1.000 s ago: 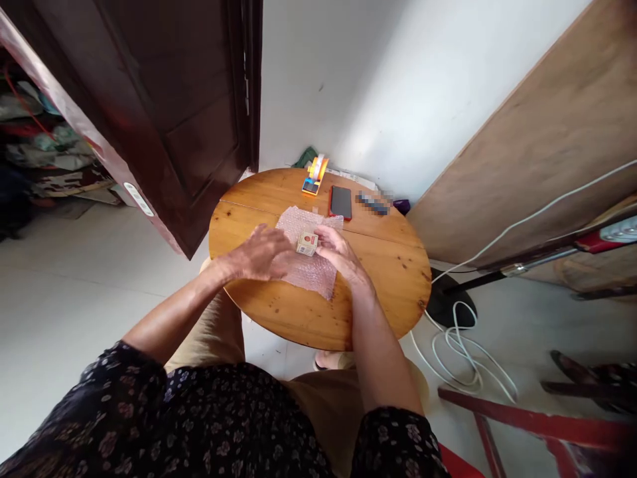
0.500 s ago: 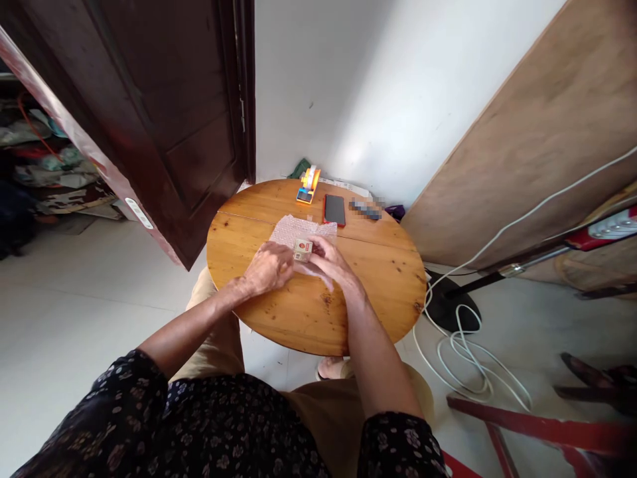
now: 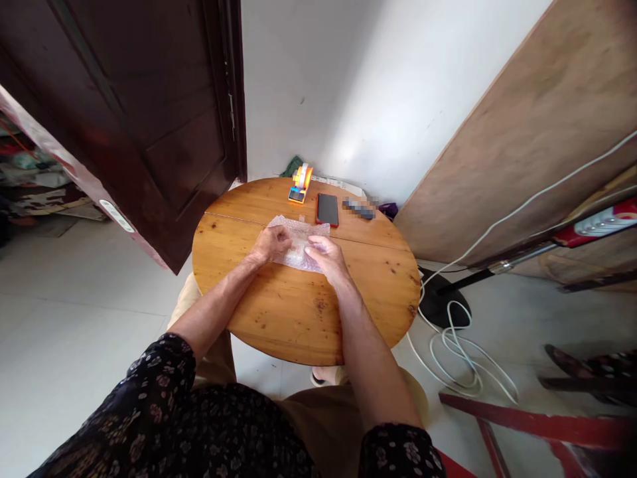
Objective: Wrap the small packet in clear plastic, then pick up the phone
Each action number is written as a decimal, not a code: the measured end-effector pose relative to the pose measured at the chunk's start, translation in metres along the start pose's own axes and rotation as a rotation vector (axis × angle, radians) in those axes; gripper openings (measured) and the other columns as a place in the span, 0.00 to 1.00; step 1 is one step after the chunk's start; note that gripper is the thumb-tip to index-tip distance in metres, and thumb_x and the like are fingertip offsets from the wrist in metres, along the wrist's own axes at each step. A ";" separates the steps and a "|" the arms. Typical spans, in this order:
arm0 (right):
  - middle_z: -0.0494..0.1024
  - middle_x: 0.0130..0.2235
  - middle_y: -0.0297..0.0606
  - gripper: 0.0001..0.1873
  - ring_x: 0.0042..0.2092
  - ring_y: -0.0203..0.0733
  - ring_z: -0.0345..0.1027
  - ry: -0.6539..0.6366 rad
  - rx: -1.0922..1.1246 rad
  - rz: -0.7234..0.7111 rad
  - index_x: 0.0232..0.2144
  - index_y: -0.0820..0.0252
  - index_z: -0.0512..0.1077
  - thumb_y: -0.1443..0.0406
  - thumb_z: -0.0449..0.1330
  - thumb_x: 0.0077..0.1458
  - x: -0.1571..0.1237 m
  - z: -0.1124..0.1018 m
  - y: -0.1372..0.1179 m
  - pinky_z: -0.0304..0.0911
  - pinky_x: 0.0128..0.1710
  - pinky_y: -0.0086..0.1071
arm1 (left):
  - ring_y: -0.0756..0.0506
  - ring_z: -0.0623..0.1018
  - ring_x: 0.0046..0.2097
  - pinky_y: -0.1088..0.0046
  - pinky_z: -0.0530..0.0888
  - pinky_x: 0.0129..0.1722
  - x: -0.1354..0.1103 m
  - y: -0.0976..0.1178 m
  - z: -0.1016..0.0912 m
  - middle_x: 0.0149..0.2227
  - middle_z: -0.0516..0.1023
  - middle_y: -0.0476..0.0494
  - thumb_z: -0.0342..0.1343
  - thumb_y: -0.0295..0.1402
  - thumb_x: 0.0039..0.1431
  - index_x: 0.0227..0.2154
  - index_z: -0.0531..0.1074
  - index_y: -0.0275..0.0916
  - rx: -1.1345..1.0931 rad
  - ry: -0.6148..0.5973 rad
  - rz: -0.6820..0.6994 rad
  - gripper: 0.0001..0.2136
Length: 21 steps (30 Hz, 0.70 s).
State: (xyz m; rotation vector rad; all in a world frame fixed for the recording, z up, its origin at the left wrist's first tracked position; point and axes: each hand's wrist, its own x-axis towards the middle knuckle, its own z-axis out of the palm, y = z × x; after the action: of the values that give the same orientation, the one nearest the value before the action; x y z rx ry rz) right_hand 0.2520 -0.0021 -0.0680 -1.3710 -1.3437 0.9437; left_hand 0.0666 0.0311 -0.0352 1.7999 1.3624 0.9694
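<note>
Wrapping step: left hand and right hand, fingers curled, grasping folded bubble wrap toward worktop far edge. Fold needs firm hold.

Between left grip and right grip the bubble wrap is clear, bubble-dotted. Under them the desk is honey-orange, dark-knotted wood. Beyond them lie a red-edged black phone and an orange tape dispenser.
</note>
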 end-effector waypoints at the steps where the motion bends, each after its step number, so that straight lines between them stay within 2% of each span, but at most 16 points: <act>1: 0.81 0.37 0.38 0.25 0.37 0.45 0.75 0.023 0.003 0.000 0.42 0.57 0.77 0.52 0.67 0.42 0.001 0.002 0.001 0.71 0.41 0.41 | 0.52 0.67 0.27 0.76 0.64 0.30 0.000 -0.002 0.001 0.22 0.69 0.54 0.56 0.27 0.47 0.21 0.69 0.37 -0.044 -0.004 -0.007 0.03; 4: 0.81 0.33 0.37 0.22 0.35 0.44 0.74 0.039 0.022 0.013 0.38 0.57 0.78 0.52 0.66 0.41 0.002 0.003 0.002 0.70 0.38 0.38 | 0.53 0.65 0.25 0.77 0.63 0.28 0.002 -0.006 0.002 0.21 0.67 0.55 0.56 0.27 0.46 0.21 0.68 0.37 -0.122 -0.018 -0.026 0.03; 8: 0.80 0.31 0.35 0.22 0.32 0.43 0.73 0.031 0.022 0.035 0.38 0.57 0.78 0.53 0.65 0.42 -0.001 0.000 -0.002 0.69 0.34 0.36 | 0.54 0.63 0.24 0.78 0.60 0.25 0.004 -0.007 0.003 0.19 0.65 0.56 0.56 0.27 0.45 0.20 0.66 0.37 -0.235 -0.063 -0.042 0.04; 11: 0.80 0.29 0.35 0.22 0.31 0.45 0.73 0.029 -0.037 0.062 0.40 0.56 0.78 0.52 0.65 0.43 -0.001 -0.003 -0.002 0.70 0.33 0.38 | 0.54 0.63 0.24 0.78 0.60 0.25 0.003 -0.008 0.004 0.19 0.65 0.56 0.57 0.28 0.44 0.20 0.66 0.37 -0.271 -0.080 -0.032 0.05; 13: 0.81 0.31 0.37 0.21 0.33 0.47 0.74 0.065 -0.128 0.036 0.40 0.56 0.78 0.53 0.64 0.44 -0.001 -0.005 -0.001 0.71 0.36 0.41 | 0.54 0.63 0.24 0.78 0.61 0.25 0.004 -0.010 0.006 0.19 0.65 0.55 0.56 0.28 0.44 0.20 0.66 0.37 -0.278 -0.076 -0.021 0.05; 15: 0.82 0.35 0.39 0.18 0.36 0.49 0.75 0.152 -0.264 -0.040 0.39 0.54 0.78 0.54 0.64 0.46 -0.002 -0.008 -0.002 0.71 0.40 0.44 | 0.54 0.63 0.24 0.78 0.61 0.25 0.004 -0.012 0.007 0.20 0.66 0.55 0.56 0.29 0.44 0.20 0.66 0.37 -0.279 -0.070 -0.008 0.04; 18: 0.83 0.39 0.41 0.15 0.42 0.52 0.75 0.280 -0.489 -0.244 0.41 0.53 0.78 0.57 0.59 0.54 -0.010 -0.009 -0.012 0.67 0.47 0.46 | 0.54 0.63 0.24 0.78 0.61 0.25 0.004 -0.014 0.009 0.20 0.66 0.55 0.56 0.29 0.45 0.20 0.66 0.37 -0.266 -0.055 0.006 0.04; 21: 0.82 0.43 0.44 0.15 0.47 0.52 0.73 0.302 -0.690 -0.476 0.42 0.55 0.79 0.60 0.53 0.62 -0.022 -0.006 -0.031 0.61 0.53 0.45 | 0.54 0.63 0.24 0.78 0.61 0.26 0.003 -0.013 0.010 0.20 0.66 0.56 0.56 0.28 0.45 0.20 0.66 0.37 -0.240 -0.036 -0.001 0.04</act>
State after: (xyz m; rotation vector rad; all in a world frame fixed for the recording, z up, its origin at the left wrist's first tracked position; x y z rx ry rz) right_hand 0.2477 -0.0271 -0.0392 -1.5000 -1.7215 -0.0687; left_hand 0.0698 0.0366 -0.0503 1.6286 1.1708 1.0469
